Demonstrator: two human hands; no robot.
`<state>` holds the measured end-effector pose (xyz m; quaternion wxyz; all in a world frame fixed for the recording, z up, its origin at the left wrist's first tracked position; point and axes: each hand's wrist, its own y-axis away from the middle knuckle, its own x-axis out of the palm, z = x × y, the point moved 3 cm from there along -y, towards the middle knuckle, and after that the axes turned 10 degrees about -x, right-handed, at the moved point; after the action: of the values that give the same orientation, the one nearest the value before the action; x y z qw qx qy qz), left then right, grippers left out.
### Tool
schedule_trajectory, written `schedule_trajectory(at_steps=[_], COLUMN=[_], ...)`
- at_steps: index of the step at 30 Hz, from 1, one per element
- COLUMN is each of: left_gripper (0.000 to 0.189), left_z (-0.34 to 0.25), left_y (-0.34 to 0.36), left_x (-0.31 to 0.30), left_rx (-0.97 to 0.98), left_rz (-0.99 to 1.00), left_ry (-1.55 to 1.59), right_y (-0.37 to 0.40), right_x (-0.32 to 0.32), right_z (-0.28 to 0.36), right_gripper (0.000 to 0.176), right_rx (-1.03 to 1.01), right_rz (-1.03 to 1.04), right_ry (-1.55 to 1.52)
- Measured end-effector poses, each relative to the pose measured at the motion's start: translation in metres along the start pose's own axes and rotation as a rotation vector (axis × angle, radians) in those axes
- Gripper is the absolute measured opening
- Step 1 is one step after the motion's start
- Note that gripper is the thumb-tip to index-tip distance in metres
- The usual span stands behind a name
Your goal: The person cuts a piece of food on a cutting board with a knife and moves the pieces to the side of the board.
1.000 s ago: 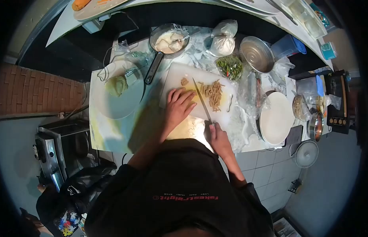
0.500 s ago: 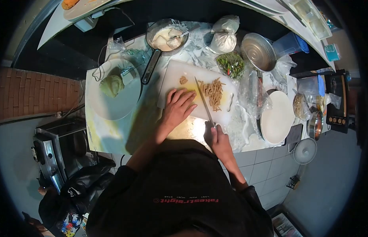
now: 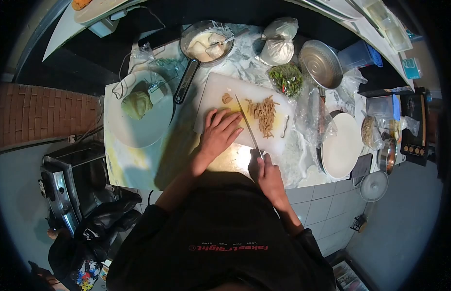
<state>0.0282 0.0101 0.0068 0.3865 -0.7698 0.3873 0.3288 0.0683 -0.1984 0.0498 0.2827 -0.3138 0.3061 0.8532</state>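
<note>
My right hand (image 3: pixel 269 175) is wrapped round the handle of a long knife (image 3: pixel 248 121), whose blade lies across the white cutting board (image 3: pixel 211 89). Left of the blade, my left hand (image 3: pixel 219 133) rests on the board with its fingers spread; whatever is under the fingertips is hidden. A heap of thin light-brown strips (image 3: pixel 265 116) sits right of the blade. Beyond my left fingertips is a small brown piece (image 3: pixel 227 98). A thin pale strand (image 3: pixel 285 126) lies near the board's right edge.
A large plate (image 3: pixel 138 138) with a cabbage (image 3: pixel 137 105) stands at the left. Behind the board are a pan (image 3: pixel 206 46) of white batter, a white bag (image 3: pixel 277 48), bagged green chillies (image 3: pixel 285 80) and a metal pan (image 3: pixel 321 63). At right is a white oval plate (image 3: pixel 341 145).
The knife blade has shifted slightly left, closer to my left fingers. My left hand has barely moved, and the whole view has shifted a little.
</note>
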Motion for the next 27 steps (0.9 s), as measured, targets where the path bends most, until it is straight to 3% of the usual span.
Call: schedule_trajectory(at_steps=[2, 14, 27], left_gripper=[0.033, 0.031, 0.035], left_z=[0.0, 0.001, 0.001], left_y=[0.0, 0.0, 0.003], left_x=[0.0, 0.001, 0.0], left_rx=[0.0, -0.006, 0.006], left_rz=[0.001, -0.003, -0.004], left_ry=[-0.005, -0.002, -0.012], right_y=[0.0, -0.004, -0.013], right_x=[0.002, 0.014, 0.0], right_z=[0.0, 0.007, -0.005], right_gripper=[0.035, 0.038, 0.041], right_rx=[0.027, -0.001, -0.012], right_rz=[0.001, -0.02, -0.042], right_ry=[-0.016, 0.222, 0.145])
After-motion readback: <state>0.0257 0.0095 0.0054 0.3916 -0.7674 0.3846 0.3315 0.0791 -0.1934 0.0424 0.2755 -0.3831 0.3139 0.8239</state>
